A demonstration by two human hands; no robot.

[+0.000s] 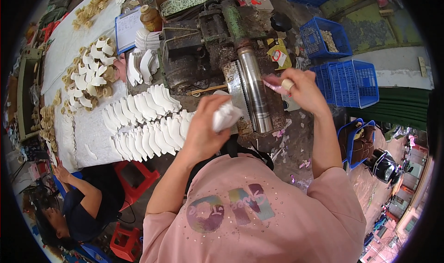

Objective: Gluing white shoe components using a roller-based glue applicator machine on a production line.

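My left hand (203,131) is closed around a folded white bundle (227,117), whose material I cannot make out. It is just left of the polished metal cylinder (253,85) of a worn green machine (233,24). On the cylinder's other side, my right hand (305,89) pinches a small beige ring-shaped piece (287,85). A pinkish strip (274,85) shows at its fingers, close to the cylinder. Rows of curved white pieces (138,106) lie on the table left of my left hand.
White and beige curved pieces (90,73) are heaped on the pale table covering (99,145). Blue crates (344,82) stand at the right. A person in dark clothes (85,203) works at lower left, near red stools (134,182). A clipboard (128,29) lies by a brown jar (150,18).
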